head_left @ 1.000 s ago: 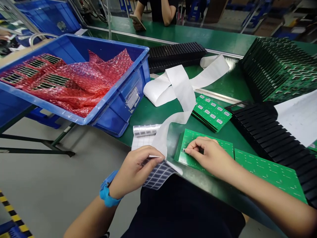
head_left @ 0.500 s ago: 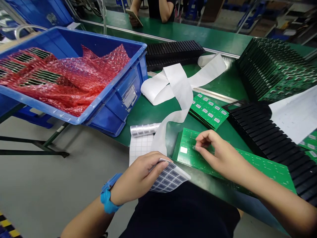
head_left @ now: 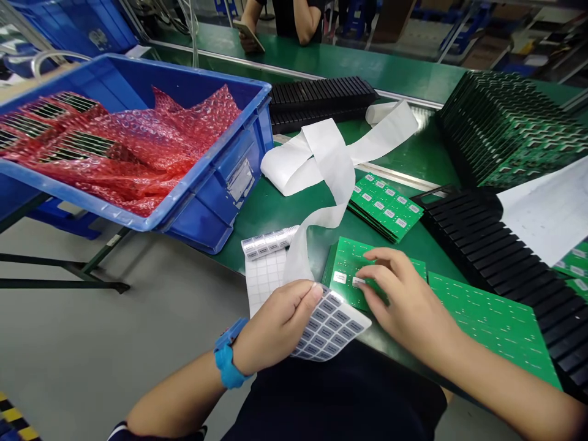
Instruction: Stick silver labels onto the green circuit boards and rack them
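My left hand (head_left: 281,321), with a blue watch on its wrist, grips a sheet of small grey labels (head_left: 331,324) at the table's near edge. My right hand (head_left: 399,294) rests on a stack of green circuit boards (head_left: 345,264), its fingertips pressing a small white label (head_left: 358,282) onto the top board. One label (head_left: 340,277) sits stuck on the board just left of it. A long white backing strip (head_left: 331,177) curls from the label sheet across the table.
A blue crate (head_left: 220,177) with red bubble wrap stands at the left. Labelled boards (head_left: 386,207) lie behind. Black slotted racks (head_left: 496,245) and a rack of green boards (head_left: 509,128) fill the right. Another person stands at the far side, holding a phone (head_left: 249,33).
My right hand has set a first label on the board, lifted, and come down again just right of it with a second. My left hand has shifted the label sheet slightly right.
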Demonstrator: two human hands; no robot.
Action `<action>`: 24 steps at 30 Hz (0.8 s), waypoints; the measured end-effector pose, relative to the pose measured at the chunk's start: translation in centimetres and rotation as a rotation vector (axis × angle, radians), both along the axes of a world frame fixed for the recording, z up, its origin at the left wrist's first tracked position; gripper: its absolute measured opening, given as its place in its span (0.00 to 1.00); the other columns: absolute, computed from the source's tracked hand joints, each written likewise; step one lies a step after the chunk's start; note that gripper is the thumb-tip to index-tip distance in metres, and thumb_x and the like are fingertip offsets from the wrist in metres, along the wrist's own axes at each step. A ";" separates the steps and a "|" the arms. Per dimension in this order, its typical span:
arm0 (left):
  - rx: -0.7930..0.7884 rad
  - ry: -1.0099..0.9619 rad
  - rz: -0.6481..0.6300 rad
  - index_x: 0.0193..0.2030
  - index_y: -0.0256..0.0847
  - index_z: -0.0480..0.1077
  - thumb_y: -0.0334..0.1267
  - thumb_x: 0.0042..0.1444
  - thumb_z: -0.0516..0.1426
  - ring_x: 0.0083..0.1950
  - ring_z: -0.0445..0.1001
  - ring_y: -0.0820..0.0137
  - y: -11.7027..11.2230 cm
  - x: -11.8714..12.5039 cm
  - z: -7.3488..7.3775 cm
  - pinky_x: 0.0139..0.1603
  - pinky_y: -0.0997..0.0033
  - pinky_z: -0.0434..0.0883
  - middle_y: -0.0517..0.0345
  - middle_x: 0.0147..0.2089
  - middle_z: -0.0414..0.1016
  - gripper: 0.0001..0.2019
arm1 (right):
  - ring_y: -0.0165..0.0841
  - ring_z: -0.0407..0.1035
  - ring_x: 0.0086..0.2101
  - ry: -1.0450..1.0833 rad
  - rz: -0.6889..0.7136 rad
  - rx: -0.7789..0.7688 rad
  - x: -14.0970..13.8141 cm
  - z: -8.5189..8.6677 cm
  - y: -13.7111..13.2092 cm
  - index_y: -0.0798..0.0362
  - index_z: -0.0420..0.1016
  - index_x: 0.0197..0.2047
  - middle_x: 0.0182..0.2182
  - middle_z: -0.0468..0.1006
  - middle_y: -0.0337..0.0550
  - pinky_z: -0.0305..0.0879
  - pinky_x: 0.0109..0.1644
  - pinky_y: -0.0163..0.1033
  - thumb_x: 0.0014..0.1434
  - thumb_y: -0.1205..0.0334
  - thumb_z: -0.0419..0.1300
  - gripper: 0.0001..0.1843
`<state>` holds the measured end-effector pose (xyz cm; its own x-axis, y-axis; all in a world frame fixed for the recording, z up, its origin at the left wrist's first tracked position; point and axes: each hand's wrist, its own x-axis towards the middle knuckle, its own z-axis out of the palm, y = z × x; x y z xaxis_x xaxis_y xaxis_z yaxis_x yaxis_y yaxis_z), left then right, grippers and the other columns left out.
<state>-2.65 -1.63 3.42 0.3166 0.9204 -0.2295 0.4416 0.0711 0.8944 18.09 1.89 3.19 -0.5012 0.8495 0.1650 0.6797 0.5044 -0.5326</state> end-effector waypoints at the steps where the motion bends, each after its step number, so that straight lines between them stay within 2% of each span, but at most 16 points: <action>1: 0.007 -0.006 -0.009 0.25 0.40 0.55 0.41 0.65 0.41 0.27 0.58 0.76 0.0 0.1 0.1 0.28 0.76 0.59 0.64 0.25 0.57 0.17 | 0.35 0.64 0.43 0.057 -0.009 0.002 -0.3 0.4 -0.2 0.52 0.67 0.41 0.44 0.66 0.48 0.64 0.44 0.42 0.59 0.69 0.52 0.08; 3: 0.044 -0.008 -0.020 0.25 0.39 0.54 0.40 0.65 0.42 0.27 0.58 0.76 0.0 0.4 0.2 0.28 0.76 0.58 0.64 0.24 0.57 0.17 | 0.33 0.65 0.41 0.183 -0.005 -0.150 -1.2 1.1 -0.5 0.51 0.68 0.43 0.40 0.68 0.45 0.64 0.43 0.40 0.59 0.66 0.53 0.09; 6: 0.113 0.017 -0.020 0.23 0.39 0.52 0.39 0.64 0.44 0.24 0.56 0.77 -0.1 0.6 0.0 0.26 0.77 0.56 0.65 0.22 0.55 0.18 | 0.30 0.67 0.33 0.321 -0.011 -0.499 -2.5 2.0 -0.5 0.50 0.71 0.35 0.31 0.71 0.39 0.65 0.37 0.37 0.58 0.59 0.56 0.06; 8: 0.154 0.050 -0.012 0.21 0.39 0.50 0.40 0.64 0.44 0.23 0.55 0.78 -0.2 0.6 -0.3 0.25 0.77 0.55 0.65 0.21 0.53 0.19 | 0.30 0.66 0.31 0.384 -0.073 -0.613 -2.6 2.5 -0.3 0.51 0.71 0.30 0.28 0.71 0.38 0.64 0.35 0.36 0.57 0.56 0.57 0.08; 10: 0.192 0.081 -0.007 0.20 0.39 0.49 0.40 0.64 0.45 0.22 0.54 0.78 -0.3 0.5 -0.6 0.24 0.77 0.54 0.66 0.20 0.52 0.20 | 0.30 0.66 0.30 0.408 -0.158 -0.631 -1.8 2.9 0.2 0.52 0.70 0.29 0.27 0.72 0.38 0.63 0.35 0.37 0.56 0.55 0.57 0.10; 12: 0.221 0.102 -0.009 0.20 0.39 0.49 0.41 0.63 0.45 0.22 0.54 0.79 -0.2 0.3 -0.7 0.24 0.77 0.54 0.66 0.20 0.51 0.20 | 0.31 0.66 0.31 0.334 -0.224 -0.610 -0.3 3.1 1.0 0.52 0.70 0.29 0.27 0.72 0.38 0.63 0.36 0.37 0.57 0.54 0.56 0.11; 14: 0.238 0.115 -0.031 0.20 0.39 0.48 0.41 0.63 0.45 0.21 0.55 0.79 -0.1 0.2 -0.6 0.23 0.77 0.55 0.66 0.19 0.52 0.20 | 0.32 0.66 0.31 0.144 -0.233 -0.624 1.3 3.0 1.8 0.52 0.70 0.28 0.28 0.73 0.39 0.61 0.36 0.38 0.57 0.52 0.55 0.13; 16: 0.248 0.107 -0.093 0.20 0.39 0.51 0.40 0.63 0.45 0.23 0.61 0.78 0.0 0.3 -0.4 0.25 0.77 0.59 0.64 0.20 0.59 0.20 | 0.33 0.67 0.32 -0.058 -0.198 -0.650 2.5 2.6 2.3 0.52 0.70 0.28 0.29 0.73 0.40 0.61 0.35 0.39 0.57 0.53 0.54 0.13; 17: 0.251 0.091 -0.137 0.20 0.39 0.53 0.40 0.63 0.45 0.27 0.66 0.77 0.1 0.4 -0.3 0.28 0.77 0.62 0.62 0.23 0.66 0.19 | 0.33 0.67 0.32 -0.129 -0.179 -0.653 2.9 2.4 2.5 0.52 0.70 0.28 0.30 0.73 0.40 0.60 0.35 0.39 0.58 0.53 0.53 0.13; 19: 0.247 0.060 -0.230 0.22 0.39 0.58 0.39 0.64 0.45 0.39 0.73 0.74 0.1 0.7 -0.2 0.39 0.76 0.67 0.57 0.38 0.76 0.18 | 0.33 0.67 0.32 -0.198 -0.152 -0.618 3.2 1.9 2.5 0.51 0.69 0.28 0.30 0.73 0.40 0.60 0.36 0.39 0.59 0.55 0.52 0.13; 21: 0.230 0.067 -0.291 0.25 0.39 0.62 0.39 0.64 0.46 0.50 0.72 0.71 0.1 1.0 -0.2 0.48 0.74 0.67 0.54 0.50 0.75 0.16 | 0.33 0.66 0.33 -0.221 -0.133 -0.575 3.1 1.6 2.5 0.51 0.68 0.28 0.30 0.72 0.40 0.60 0.36 0.39 0.59 0.56 0.51 0.12; 24: 0.193 0.120 -0.311 0.26 0.39 0.64 0.41 0.64 0.45 0.54 0.70 0.70 0.1 1.4 -0.1 0.52 0.73 0.66 0.54 0.53 0.73 0.17 | 0.32 0.66 0.32 -0.238 -0.106 -0.542 2.9 1.4 2.3 0.51 0.68 0.27 0.29 0.72 0.39 0.60 0.35 0.38 0.59 0.57 0.52 0.12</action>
